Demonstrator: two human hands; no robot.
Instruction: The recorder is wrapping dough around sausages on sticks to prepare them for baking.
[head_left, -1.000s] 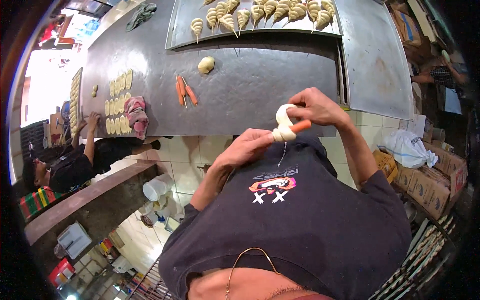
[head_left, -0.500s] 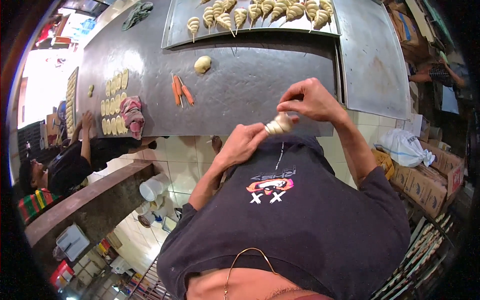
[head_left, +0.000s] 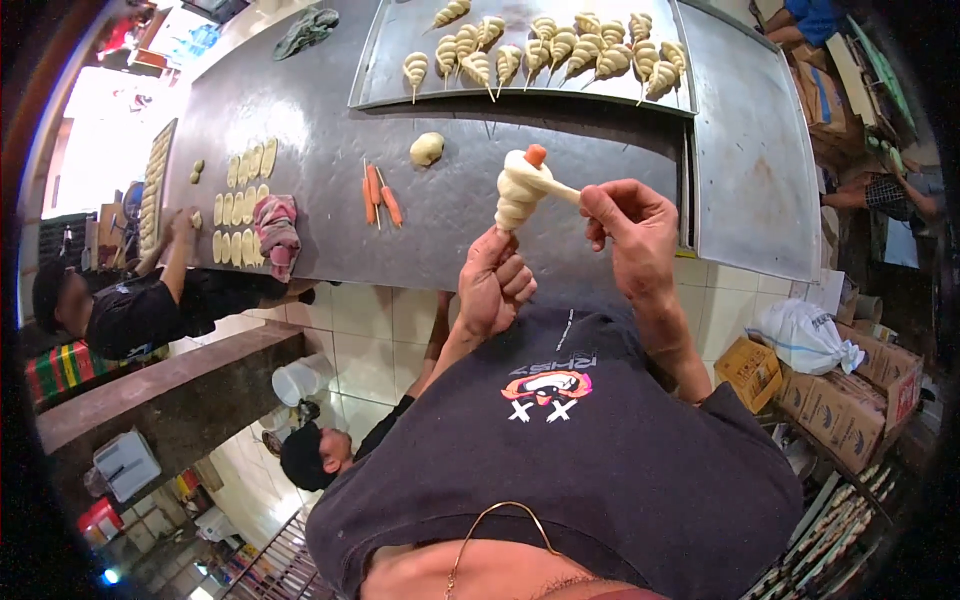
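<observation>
Above the table edge, my left hand [head_left: 493,285] is closed around the lower end of a sausage wrapped in a spiral of pale dough [head_left: 516,200]. It stands nearly upright, and the orange sausage tip [head_left: 536,155] pokes out at the top. My right hand [head_left: 635,235] pinches the free end of the dough strip [head_left: 563,191], which is stretched sideways from the top of the wrap. On the table beyond lie several sausages on sticks [head_left: 381,196] and a lump of dough [head_left: 427,149].
Finished dough-wrapped sticks lie on a metal tray [head_left: 395,35] at the back. Flat dough pieces [head_left: 237,208] and a pink cloth [head_left: 277,235] are at the left, where a co-worker [head_left: 130,310] reaches over the table. Another person [head_left: 320,452] is low at my left. Boxes [head_left: 825,405] stand at the right.
The wrapped sausage has come up from the table edge and turned upright. Its dough strip is now pulled out to the right. A person has come into view at lower left.
</observation>
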